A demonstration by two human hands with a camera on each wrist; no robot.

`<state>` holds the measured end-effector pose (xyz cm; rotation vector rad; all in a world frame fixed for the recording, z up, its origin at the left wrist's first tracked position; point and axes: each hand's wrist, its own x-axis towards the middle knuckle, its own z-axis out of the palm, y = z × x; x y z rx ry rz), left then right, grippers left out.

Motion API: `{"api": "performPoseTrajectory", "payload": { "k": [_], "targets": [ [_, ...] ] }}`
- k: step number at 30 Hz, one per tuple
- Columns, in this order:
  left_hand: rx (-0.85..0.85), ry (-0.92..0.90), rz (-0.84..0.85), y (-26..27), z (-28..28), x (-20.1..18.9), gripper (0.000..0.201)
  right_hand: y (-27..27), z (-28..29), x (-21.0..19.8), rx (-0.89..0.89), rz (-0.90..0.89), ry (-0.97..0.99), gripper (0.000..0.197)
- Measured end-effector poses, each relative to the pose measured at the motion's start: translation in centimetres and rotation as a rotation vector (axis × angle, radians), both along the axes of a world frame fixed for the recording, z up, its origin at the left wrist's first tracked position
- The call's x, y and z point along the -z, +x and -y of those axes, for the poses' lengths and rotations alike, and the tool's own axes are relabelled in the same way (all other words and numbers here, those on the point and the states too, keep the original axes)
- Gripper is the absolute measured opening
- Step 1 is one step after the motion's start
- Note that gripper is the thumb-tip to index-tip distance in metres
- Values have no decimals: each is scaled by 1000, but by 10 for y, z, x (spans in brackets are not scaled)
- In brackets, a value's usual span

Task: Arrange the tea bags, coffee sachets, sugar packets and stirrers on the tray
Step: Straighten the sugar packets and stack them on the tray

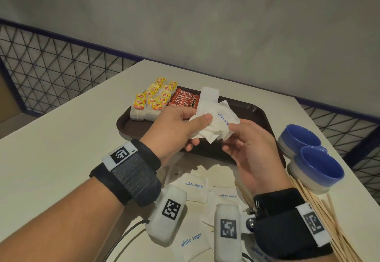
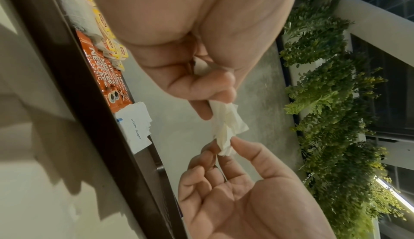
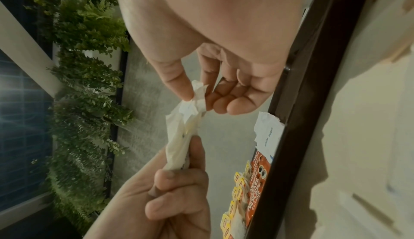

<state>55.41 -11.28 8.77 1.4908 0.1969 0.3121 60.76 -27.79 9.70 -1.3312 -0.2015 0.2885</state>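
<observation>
My left hand [image 1: 196, 131] grips a crumpled bunch of white sugar packets [image 1: 219, 123] above the near part of the dark brown tray [image 1: 255, 115]. My right hand [image 1: 236, 136] pinches the bunch's right edge between thumb and fingers; the right wrist view shows that pinch on the sugar packets [image 3: 186, 124]. On the tray's far left stand tea bags [image 1: 153, 100] with yellow tags. Beside them lie red coffee sachets [image 1: 184, 99] and a small stack of sugar packets [image 1: 207, 96]. More sugar packets [image 1: 193, 185] lie loose on the table under my wrists. Wooden stirrers [image 1: 320, 218] lie at the right.
Two blue-lined bowls [image 1: 302, 138] [image 1: 320, 168] stand right of the tray, close to the stirrers. The white table [image 1: 61, 148] ends at a wire-mesh railing [image 1: 51, 68] on the left and far right. A black cable [image 1: 127, 235] runs along the near edge.
</observation>
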Motion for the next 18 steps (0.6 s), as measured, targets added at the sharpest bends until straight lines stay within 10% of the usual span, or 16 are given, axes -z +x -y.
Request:
{"api": "performPoseTrajectory", "payload": {
  "k": [18],
  "targets": [
    [13,31,-32,-2,-4,-4,17,0,1,0,63,37,4,23]
  ]
}}
